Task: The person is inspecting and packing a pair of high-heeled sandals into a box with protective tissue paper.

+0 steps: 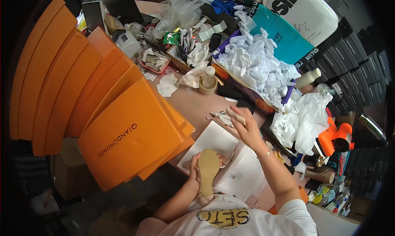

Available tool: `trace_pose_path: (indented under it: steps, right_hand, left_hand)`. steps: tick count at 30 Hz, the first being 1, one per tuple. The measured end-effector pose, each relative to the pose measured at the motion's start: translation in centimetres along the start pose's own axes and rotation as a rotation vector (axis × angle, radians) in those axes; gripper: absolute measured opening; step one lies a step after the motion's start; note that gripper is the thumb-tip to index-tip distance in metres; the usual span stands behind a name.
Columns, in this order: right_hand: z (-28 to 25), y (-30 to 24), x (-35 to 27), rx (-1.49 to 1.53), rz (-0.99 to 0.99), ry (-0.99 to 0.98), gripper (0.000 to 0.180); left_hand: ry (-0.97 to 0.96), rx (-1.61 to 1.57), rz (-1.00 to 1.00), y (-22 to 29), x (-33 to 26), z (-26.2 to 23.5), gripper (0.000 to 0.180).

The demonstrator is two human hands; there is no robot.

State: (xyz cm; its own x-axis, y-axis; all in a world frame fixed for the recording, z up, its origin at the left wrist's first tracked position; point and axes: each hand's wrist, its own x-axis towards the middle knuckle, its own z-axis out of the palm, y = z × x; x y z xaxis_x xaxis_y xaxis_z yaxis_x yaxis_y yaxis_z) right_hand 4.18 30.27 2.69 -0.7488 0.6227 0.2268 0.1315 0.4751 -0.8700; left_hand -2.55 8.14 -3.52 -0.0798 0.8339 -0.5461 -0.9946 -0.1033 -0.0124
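Head view: left hand [193, 170] has fingers round a tan-soled shoe [208, 168], right hand [247, 130] is up, can't tell its grip.

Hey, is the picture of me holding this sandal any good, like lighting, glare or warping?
Head view: the sandal in your left hand is well lit, its sole outline clear; head view: fisheye distortion bows the orange boxes at the left; head view: the corners are black and the lower left is dim; head view: glare streaks the silver cylinder at far right.
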Motion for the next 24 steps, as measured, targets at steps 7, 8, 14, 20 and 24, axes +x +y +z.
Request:
trace_pose_path:
  steps: [7,8,14,20,24]
  right_hand:
    - [4.1,4.5,15.6,-0.451,-0.289,0.027,0.055]
    - [5.0,5.6,16.2,-0.531,-0.310,0.004,0.056]
    - [7.7,9.0,16.3,-0.470,-0.300,0.072,0.061]
    - [6.5,10.2,16.9,-0.328,-0.267,0.099,0.059]
    - [2.4,6.1,14.0,-0.416,-0.271,0.480,0.049]
  left_hand:
    - [-0.181,0.156,-0.101,0.4,-2.9,-1.4,0.079]
    - [-0.184,0.211,-0.128,0.7,-3.1,-2.4,0.078]
    - [-0.350,0.200,-0.102,1.0,-3.5,-4.8,0.079]
    - [-0.141,0.666,-0.059,1.5,-5.5,-3.1,0.079]
    - [-0.186,0.724,-0.052,1.7,-6.3,-2.5,0.067]
